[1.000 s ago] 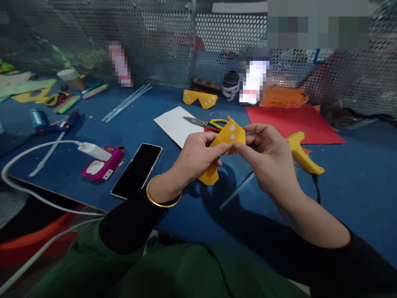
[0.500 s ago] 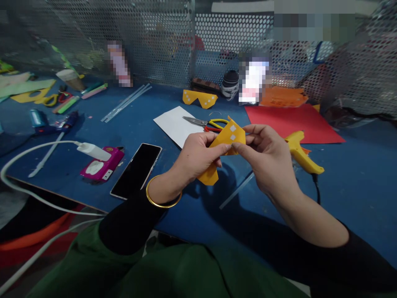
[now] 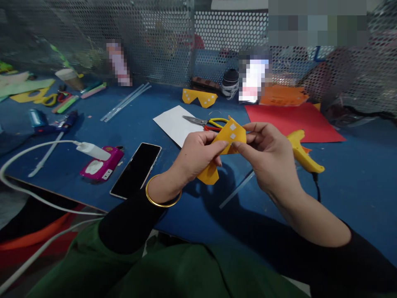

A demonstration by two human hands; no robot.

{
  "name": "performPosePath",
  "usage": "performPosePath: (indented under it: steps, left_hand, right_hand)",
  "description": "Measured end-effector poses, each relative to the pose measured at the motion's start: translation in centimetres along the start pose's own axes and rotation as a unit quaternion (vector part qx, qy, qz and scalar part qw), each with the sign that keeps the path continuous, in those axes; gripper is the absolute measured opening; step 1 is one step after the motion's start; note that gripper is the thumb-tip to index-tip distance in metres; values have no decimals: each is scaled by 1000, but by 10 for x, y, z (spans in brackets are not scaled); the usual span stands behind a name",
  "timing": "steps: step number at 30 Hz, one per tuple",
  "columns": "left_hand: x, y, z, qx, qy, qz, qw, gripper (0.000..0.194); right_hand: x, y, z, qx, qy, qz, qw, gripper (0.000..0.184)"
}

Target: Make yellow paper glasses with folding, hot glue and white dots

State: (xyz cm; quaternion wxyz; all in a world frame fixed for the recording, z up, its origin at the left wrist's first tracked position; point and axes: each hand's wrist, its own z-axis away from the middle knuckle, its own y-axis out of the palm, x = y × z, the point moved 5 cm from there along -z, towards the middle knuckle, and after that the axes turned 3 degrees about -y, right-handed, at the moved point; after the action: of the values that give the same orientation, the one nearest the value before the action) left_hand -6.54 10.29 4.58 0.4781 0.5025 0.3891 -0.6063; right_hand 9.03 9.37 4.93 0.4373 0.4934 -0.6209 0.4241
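Above the blue table (image 3: 356, 182) both my hands hold a folded yellow paper piece (image 3: 231, 134) with small white squares on it. My left hand (image 3: 198, 155), with a gold bangle on the wrist, pinches its lower left part. My right hand (image 3: 266, 155) pinches its right edge between thumb and fingers. Just behind the paper lie scissors (image 3: 204, 122) with yellow and red handles on a white sheet (image 3: 173, 124). A yellow glue gun (image 3: 302, 153) lies right of my right hand.
A black phone (image 3: 136, 169), a pink power strip (image 3: 101, 165) with a white charger and cable, a second yellow paper piece (image 3: 200, 98), red paper (image 3: 291, 120), clear glue sticks (image 3: 124, 103) and a blue glue gun (image 3: 58, 124) lie about. Perforated metal screens close the back.
My right thumb and fingers have shifted slightly on the yellow paper's edge; otherwise the hands and paper stay where they were.
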Motion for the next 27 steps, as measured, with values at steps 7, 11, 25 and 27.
performPosePath:
  steps: [7, 11, 25, 27]
  left_hand:
    - [-1, 0, 0, -5, -3, 3, 1000, 15]
    - [-1, -1, 0, -7, -8, 12, 1000, 14]
    - [-1, 1, 0, 5, -13, 10, 1000, 12]
    - [-1, 1, 0, 7, -9, 20, 1000, 11]
  right_hand:
    - [0, 0, 0, -1, 1, -2, 1000, 36]
    - [0, -1, -2, -1, -1, -23, 1000, 24]
    - [-2, 3, 0, -5, 31, -53, 998, 34]
    - [-1, 3, 0, -5, 30, -52, 998, 32]
